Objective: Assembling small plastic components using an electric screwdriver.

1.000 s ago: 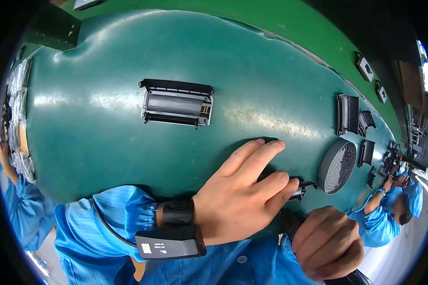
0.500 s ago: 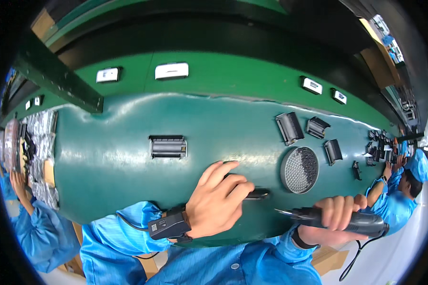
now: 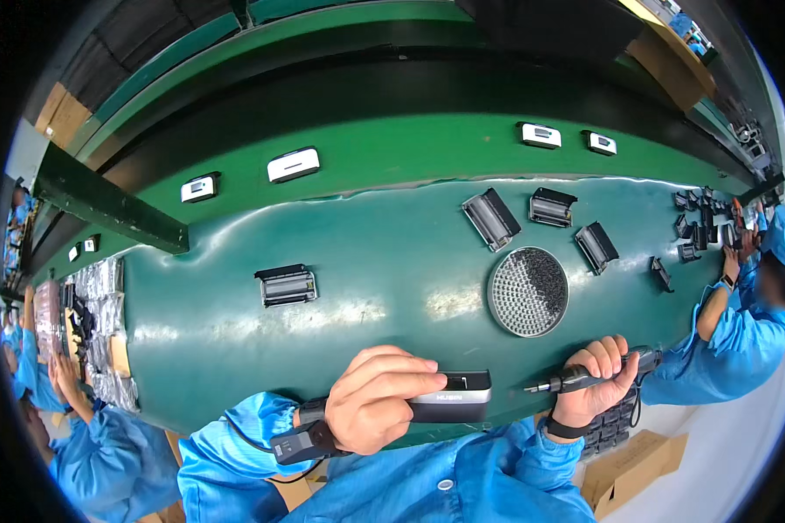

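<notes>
My left hand [image 3: 371, 401] is closed round the left end of a small black box-shaped device [image 3: 458, 404], held up at the table's front edge with its dark side toward me. A slot shows in its top. To the right, my right hand [image 3: 595, 383] grips a dark electric screwdriver [image 3: 574, 380], whose bit points left toward the device, apart from it. Beyond them sits a round dimpled tray [image 3: 494, 305] with small dark screws heaped along its right part. Black open casings [image 3: 491, 220] lie around it, and another black casing [image 3: 287, 286] rests alone at the left.
White-faced devices [image 3: 294, 164] stand along the green ledge [image 3: 392, 152] at the back. A green post [image 3: 113, 209] rises at the left, near clear-wrapped packs [image 3: 105, 301]. Loose black parts [image 3: 698, 218] lie far right beside a co-worker [image 3: 741, 322]. A cardboard box [image 3: 628, 466] stands below.
My left hand has taken the black device off the table and lifted it, turning its side toward me. The screwdriver has drawn a little nearer my body. The whole view has shifted and tilted.
</notes>
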`<state>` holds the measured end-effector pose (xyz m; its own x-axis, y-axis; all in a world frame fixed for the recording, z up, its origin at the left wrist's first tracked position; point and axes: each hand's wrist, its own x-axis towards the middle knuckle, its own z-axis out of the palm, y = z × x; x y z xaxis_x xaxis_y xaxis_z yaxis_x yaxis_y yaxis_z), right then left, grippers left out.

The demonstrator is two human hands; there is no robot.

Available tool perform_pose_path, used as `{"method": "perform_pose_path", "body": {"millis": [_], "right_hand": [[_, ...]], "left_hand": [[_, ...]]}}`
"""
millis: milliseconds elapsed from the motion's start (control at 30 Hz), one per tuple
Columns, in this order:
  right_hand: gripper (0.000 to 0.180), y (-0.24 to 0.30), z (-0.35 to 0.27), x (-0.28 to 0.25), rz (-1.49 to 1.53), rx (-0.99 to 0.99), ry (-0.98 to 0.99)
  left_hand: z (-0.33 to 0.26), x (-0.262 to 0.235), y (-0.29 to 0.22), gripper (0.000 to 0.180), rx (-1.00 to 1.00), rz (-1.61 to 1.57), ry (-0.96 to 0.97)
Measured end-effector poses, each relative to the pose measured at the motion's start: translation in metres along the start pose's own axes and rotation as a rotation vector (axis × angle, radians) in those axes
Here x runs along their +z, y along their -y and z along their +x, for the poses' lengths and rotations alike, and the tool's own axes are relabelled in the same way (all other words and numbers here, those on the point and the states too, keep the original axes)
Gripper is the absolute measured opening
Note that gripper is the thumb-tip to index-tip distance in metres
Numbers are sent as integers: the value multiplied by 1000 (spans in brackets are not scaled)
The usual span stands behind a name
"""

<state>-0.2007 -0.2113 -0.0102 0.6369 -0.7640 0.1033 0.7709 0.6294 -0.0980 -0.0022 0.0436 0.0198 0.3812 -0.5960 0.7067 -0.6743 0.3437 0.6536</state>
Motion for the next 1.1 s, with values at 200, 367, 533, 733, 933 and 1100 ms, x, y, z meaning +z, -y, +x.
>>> {"method": "perform_pose_path", "body": {"millis": [200,367,533,733,933,1100], "right_hand": [[33,-1,3,8,80,24,-63],[60,-5,4,0,47,-117,-178],[67,-5,-3,-2,-169,-143,-157],[74,-5,-3,-1,-162,-147,-289],[84,13,-10,5,149,182,38],[70,2,-1,24,-208,11,323]], "left_hand": [[18,-12,-17,33,-80,130,62],[77,-25,-1,35,-607,237,136],[147,-24,115,32,-615,455,101],[165,-27,161,35,-269,1166,83],[112,-105,164,53,-781,1518,123],[116,-108,174,49,-779,1108,-40]]}}
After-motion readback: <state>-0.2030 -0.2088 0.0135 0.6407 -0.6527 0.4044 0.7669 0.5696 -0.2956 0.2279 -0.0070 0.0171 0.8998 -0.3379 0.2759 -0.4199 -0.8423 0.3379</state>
